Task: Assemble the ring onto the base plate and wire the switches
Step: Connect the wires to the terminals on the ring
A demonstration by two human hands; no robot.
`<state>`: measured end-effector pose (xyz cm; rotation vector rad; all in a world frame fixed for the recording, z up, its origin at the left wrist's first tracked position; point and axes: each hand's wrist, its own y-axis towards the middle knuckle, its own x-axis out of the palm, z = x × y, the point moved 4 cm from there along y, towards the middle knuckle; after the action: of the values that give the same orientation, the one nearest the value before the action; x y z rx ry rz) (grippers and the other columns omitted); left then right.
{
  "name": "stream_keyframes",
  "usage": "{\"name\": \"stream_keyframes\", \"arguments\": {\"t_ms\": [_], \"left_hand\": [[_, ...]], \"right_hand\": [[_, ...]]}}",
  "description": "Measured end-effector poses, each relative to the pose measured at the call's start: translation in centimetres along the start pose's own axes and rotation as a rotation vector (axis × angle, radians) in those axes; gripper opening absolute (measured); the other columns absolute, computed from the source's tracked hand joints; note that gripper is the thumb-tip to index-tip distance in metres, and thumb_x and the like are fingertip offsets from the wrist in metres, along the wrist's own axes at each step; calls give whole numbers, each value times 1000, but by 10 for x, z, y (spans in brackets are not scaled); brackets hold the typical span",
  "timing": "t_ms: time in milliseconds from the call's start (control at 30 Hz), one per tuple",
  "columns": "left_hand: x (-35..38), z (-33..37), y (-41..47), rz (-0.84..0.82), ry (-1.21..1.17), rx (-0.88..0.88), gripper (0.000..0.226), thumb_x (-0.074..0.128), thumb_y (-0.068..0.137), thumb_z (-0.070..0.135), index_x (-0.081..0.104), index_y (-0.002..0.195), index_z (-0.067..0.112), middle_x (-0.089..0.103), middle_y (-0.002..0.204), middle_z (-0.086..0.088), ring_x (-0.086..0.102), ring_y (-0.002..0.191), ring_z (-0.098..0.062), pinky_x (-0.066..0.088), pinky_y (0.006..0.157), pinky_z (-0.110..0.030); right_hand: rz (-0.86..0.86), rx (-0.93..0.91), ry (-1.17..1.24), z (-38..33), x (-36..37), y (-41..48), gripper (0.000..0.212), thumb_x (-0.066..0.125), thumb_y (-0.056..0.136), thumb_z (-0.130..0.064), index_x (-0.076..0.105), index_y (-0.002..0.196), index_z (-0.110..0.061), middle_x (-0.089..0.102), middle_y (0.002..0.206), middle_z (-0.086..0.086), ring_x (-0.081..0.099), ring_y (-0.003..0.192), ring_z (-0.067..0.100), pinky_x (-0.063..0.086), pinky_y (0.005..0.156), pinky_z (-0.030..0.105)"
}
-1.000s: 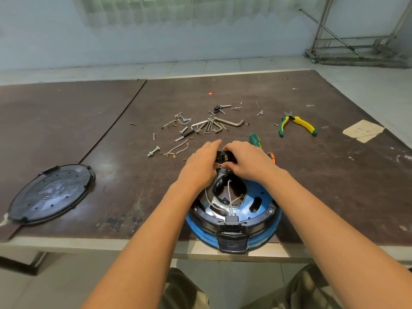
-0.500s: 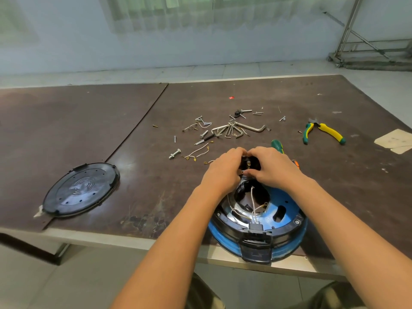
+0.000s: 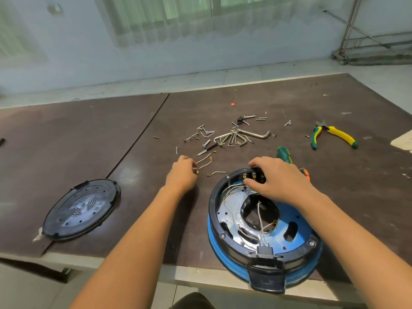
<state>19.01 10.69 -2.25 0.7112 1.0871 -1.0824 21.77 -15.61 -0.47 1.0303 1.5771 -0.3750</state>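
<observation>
A round blue base plate (image 3: 298,221) with a black ring (image 3: 214,210) screwed on it sits at the table's near edge. White wires (image 3: 259,216) run inside it. My right hand (image 3: 274,177) rests on the ring's far side, fingers on the black switch block (image 3: 254,176). To the left of the ring, my left hand (image 3: 182,172) pinches the end of a short loose wire (image 3: 204,161) lying on the table. Another short wire (image 3: 217,173) lies between the hand and the ring.
A black round cover (image 3: 80,208) lies at the left near the edge. Hex keys (image 3: 243,136), screws and bolts are scattered behind the hands. Yellow-green pliers (image 3: 332,133) lie at the right, a green-handled screwdriver (image 3: 284,153) behind my right hand.
My left hand has left the switch block and moved left to the loose wires on the table. The right hand stays on the ring. The camera view has shifted left.
</observation>
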Motion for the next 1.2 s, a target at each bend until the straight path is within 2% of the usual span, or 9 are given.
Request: {"name": "stream_keyframes", "arguments": {"t_ms": [100, 200, 433, 533, 633, 800, 967, 1067, 1200], "left_hand": [[5, -3, 2, -15, 163, 21, 36, 51, 90, 6, 60, 124, 15, 54, 130, -9, 52, 118, -32, 48, 97, -49], [6, 2, 1, 69, 147, 66, 27, 52, 91, 5, 67, 112, 11, 61, 117, -11, 58, 106, -32, 52, 88, -44], [6, -2, -7, 63, -64, -39, 12, 61, 90, 7, 68, 90, 16, 65, 97, -7, 61, 102, -31, 44, 81, -30], [3, -11, -11, 55, -176, -93, 13, 70, 88, 12, 69, 100, 14, 69, 100, -7, 62, 101, -26, 46, 87, -30], [-5, -18, -15, 85, -326, -97, 18, 75, 83, 10, 72, 101, 10, 71, 95, -9, 64, 92, -22, 45, 81, -26], [-13, -24, -23, 63, -431, -105, 15, 74, 85, 7, 73, 100, 8, 70, 93, -10, 62, 85, -21, 55, 85, -36], [-17, -30, -28, 92, -490, -137, 13, 69, 89, 4, 71, 99, 11, 71, 104, -13, 67, 98, -27, 58, 89, -42], [-16, -26, -30, 97, -350, -74, 16, 66, 92, 11, 72, 108, 12, 67, 119, -6, 63, 109, -25, 50, 100, -39], [-11, -9, -40, 95, -82, 92, 7, 68, 90, 29, 66, 94, 24, 64, 103, 0, 61, 93, -20, 49, 81, -33]], "right_hand": [[-19, -2, -13, -1, 0, 0, 47, 55, 88, -62, 55, 124, -32, 63, 114, -12, 60, 103, 13, 41, 72, 30], [-29, -2, -10, -1, 1, 0, 47, 55, 88, -62, 55, 124, -32, 63, 113, -11, 60, 101, 12, 40, 72, 29], [-55, 2, -9, -2, -1, 0, 46, 54, 89, -61, 54, 125, -32, 62, 112, -12, 59, 100, 11, 40, 72, 28], [-70, 1, -6, -4, -2, 0, 46, 54, 90, -59, 54, 126, -31, 61, 114, -10, 60, 100, 13, 40, 72, 28], [-74, 2, -5, -5, -4, -1, 46, 55, 90, -58, 55, 127, -30, 62, 115, -9, 60, 102, 14, 41, 74, 29], [-77, 1, -1, -6, -5, -1, 46, 55, 91, -57, 55, 128, -30, 62, 117, -8, 60, 104, 14, 42, 76, 30], [-69, 0, 4, -6, -5, -1, 46, 56, 91, -55, 54, 129, -29, 62, 118, -8, 60, 104, 14, 43, 77, 30], [-58, -6, 4, -6, -5, -1, 45, 56, 91, -55, 54, 128, -29, 62, 118, -8, 60, 104, 14, 41, 76, 29], [-52, -5, 6, -7, -6, -2, 44, 57, 91, -54, 55, 128, -30, 63, 119, -8, 60, 105, 14, 39, 75, 29]]}}
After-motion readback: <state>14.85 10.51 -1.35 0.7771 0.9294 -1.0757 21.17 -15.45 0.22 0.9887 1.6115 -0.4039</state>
